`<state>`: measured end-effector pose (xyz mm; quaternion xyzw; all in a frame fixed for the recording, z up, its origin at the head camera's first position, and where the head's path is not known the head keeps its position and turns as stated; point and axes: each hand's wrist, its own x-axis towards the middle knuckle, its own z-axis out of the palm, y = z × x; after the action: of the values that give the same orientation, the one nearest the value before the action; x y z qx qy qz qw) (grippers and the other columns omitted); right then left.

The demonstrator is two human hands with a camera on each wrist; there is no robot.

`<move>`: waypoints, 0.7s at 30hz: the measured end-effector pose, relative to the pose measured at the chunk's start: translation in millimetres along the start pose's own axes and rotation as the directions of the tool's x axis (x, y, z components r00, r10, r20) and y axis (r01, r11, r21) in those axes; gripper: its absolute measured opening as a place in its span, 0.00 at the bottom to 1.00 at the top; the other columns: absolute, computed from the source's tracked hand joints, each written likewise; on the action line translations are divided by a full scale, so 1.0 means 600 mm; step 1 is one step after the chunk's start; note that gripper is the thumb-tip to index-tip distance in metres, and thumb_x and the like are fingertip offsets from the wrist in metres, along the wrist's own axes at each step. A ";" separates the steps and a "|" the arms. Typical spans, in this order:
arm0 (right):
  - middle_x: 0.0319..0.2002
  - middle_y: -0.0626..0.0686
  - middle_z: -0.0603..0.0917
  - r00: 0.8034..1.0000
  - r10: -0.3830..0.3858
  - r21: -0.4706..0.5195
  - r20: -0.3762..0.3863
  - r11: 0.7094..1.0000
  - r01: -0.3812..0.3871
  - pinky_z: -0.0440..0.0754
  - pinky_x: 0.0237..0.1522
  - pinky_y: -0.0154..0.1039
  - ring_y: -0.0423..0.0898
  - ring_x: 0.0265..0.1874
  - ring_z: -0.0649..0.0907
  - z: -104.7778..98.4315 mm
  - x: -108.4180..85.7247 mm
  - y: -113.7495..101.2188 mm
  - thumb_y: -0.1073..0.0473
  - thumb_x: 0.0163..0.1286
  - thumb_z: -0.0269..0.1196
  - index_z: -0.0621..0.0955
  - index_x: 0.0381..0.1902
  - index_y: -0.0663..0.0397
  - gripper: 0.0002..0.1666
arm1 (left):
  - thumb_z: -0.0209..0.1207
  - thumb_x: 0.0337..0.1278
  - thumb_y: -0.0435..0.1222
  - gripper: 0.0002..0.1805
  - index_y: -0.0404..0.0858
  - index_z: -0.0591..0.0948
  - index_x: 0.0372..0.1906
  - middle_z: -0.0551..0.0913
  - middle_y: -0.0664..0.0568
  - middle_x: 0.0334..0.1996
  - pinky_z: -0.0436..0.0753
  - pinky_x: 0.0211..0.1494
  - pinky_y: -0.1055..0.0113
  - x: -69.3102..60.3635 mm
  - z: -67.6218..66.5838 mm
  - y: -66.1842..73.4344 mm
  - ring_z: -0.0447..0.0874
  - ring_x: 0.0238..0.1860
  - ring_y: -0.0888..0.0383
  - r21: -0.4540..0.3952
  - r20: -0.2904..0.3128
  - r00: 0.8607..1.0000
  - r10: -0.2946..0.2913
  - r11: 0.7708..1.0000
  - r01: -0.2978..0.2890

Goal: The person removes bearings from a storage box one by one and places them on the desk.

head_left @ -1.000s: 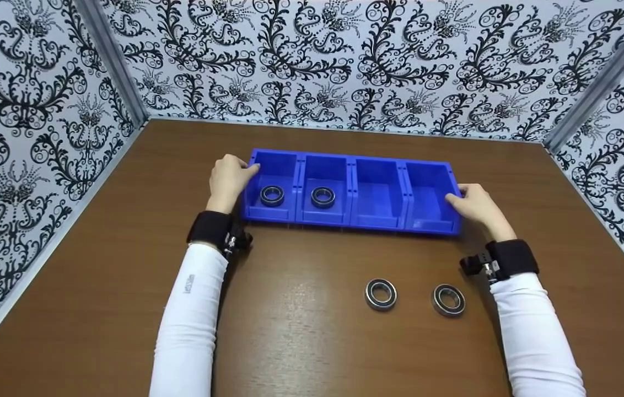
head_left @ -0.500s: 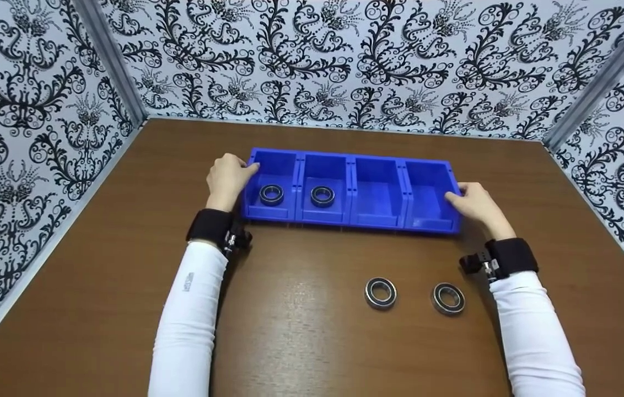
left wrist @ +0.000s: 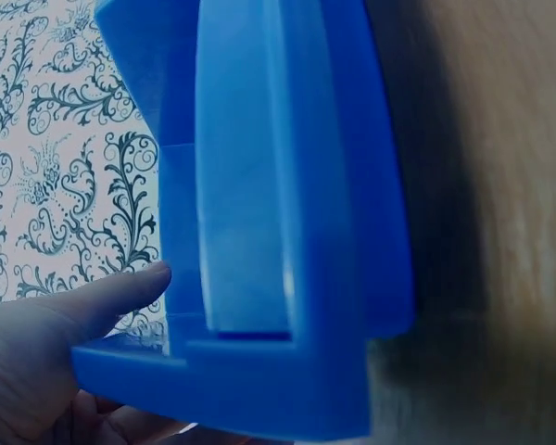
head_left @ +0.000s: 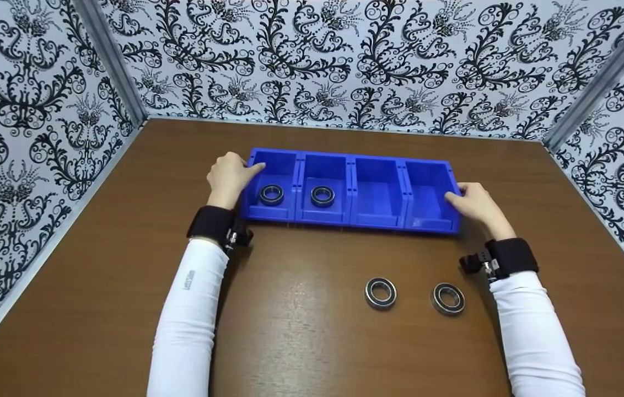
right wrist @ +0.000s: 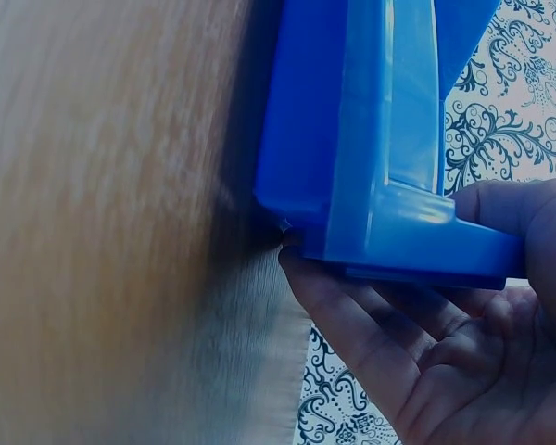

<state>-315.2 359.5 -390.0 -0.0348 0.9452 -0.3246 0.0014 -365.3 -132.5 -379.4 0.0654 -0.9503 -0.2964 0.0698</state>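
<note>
A blue bin with a row of several compartments (head_left: 378, 220) lies crosswise on the brown table. My left hand (head_left: 228, 176) holds its left end wall, the thumb over the rim and the fingers outside, as the left wrist view also shows. My right hand (head_left: 476, 203) grips the right end wall likewise; in the right wrist view its fingers (right wrist: 352, 324) lie along the outer side. One ball bearing (head_left: 272, 195) lies flat in the leftmost compartment and another bearing (head_left: 322, 197) in the compartment beside it. The two right compartments hold nothing.
Two more bearings lie on the table in front of the bin: one bearing (head_left: 380, 293) near the middle, another bearing (head_left: 448, 299) farther right, near the right forearm. Patterned wall panels (head_left: 345, 66) enclose the table (head_left: 290, 331) at the back and sides.
The left thumb has shifted slightly inward over the bin's left rim. The bin, the bearings and my right hand look the same.
</note>
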 end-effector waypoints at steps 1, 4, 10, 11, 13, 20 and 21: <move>0.42 0.70 0.88 1.000 -0.007 0.001 -0.003 1.000 0.007 0.77 0.36 0.30 0.40 0.31 0.83 0.000 0.000 0.001 0.60 0.76 0.57 0.80 0.56 0.80 0.24 | 0.67 0.64 0.56 0.26 0.36 0.84 0.27 0.89 0.34 0.45 0.83 0.49 0.41 0.000 0.000 0.002 0.87 0.49 0.35 0.006 0.003 1.000 0.003 1.000 -0.003; 0.39 0.67 0.88 0.999 -0.029 0.028 -0.015 0.999 0.029 0.78 0.35 0.31 0.40 0.30 0.83 0.000 0.000 0.005 0.59 0.73 0.57 0.81 0.54 0.79 0.25 | 0.68 0.63 0.57 0.27 0.37 0.81 0.24 0.89 0.35 0.41 0.83 0.48 0.41 -0.002 -0.002 0.007 0.88 0.48 0.35 0.023 0.001 1.000 0.009 1.000 -0.009; 0.36 0.66 0.88 0.999 -0.043 0.092 -0.027 0.995 0.046 0.78 0.33 0.31 0.44 0.29 0.85 0.000 0.002 0.014 0.58 0.70 0.58 0.81 0.51 0.80 0.26 | 0.68 0.63 0.56 0.26 0.34 0.86 0.34 0.89 0.34 0.46 0.83 0.51 0.40 -0.005 -0.008 0.012 0.87 0.50 0.34 0.066 -0.007 1.000 0.003 0.998 -0.002; 0.37 0.67 0.88 0.999 -0.039 0.089 -0.026 0.995 0.041 0.78 0.34 0.30 0.44 0.29 0.85 0.001 0.002 0.013 0.58 0.71 0.58 0.81 0.52 0.80 0.26 | 0.68 0.63 0.55 0.26 0.33 0.86 0.35 0.88 0.34 0.46 0.83 0.51 0.40 -0.005 -0.009 0.012 0.87 0.50 0.34 0.071 -0.009 1.000 0.004 0.997 -0.004; 0.41 0.70 0.88 1.000 -0.025 0.060 -0.015 0.998 0.026 0.78 0.35 0.30 0.43 0.31 0.85 0.001 0.002 0.010 0.58 0.72 0.58 0.80 0.55 0.80 0.26 | 0.69 0.63 0.55 0.25 0.33 0.86 0.36 0.89 0.34 0.46 0.83 0.50 0.40 -0.006 -0.011 0.014 0.87 0.50 0.34 0.082 -0.014 1.000 0.011 0.997 -0.010; 0.44 0.73 0.87 1.000 -0.003 0.018 0.000 1.000 0.003 0.78 0.34 0.28 0.40 0.30 0.84 0.002 0.004 0.006 0.61 0.76 0.56 0.79 0.57 0.81 0.24 | 0.70 0.63 0.53 0.24 0.34 0.85 0.31 0.89 0.33 0.44 0.84 0.49 0.40 -0.013 -0.015 0.016 0.88 0.49 0.33 0.104 -0.041 0.998 0.040 0.994 -0.035; 0.45 0.73 0.86 1.000 -0.003 0.019 -0.002 1.000 0.003 0.78 0.33 0.27 0.40 0.30 0.84 0.002 0.004 0.005 0.61 0.75 0.56 0.79 0.57 0.81 0.24 | 0.70 0.63 0.53 0.24 0.34 0.85 0.30 0.89 0.33 0.44 0.84 0.49 0.40 -0.015 -0.016 0.016 0.88 0.48 0.33 0.109 -0.046 0.998 0.045 0.993 -0.040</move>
<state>-318.0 360.9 -393.0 -0.0359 0.9420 -0.3337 0.0004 -355.7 -128.3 -366.8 0.0559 -0.9641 -0.2414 0.0954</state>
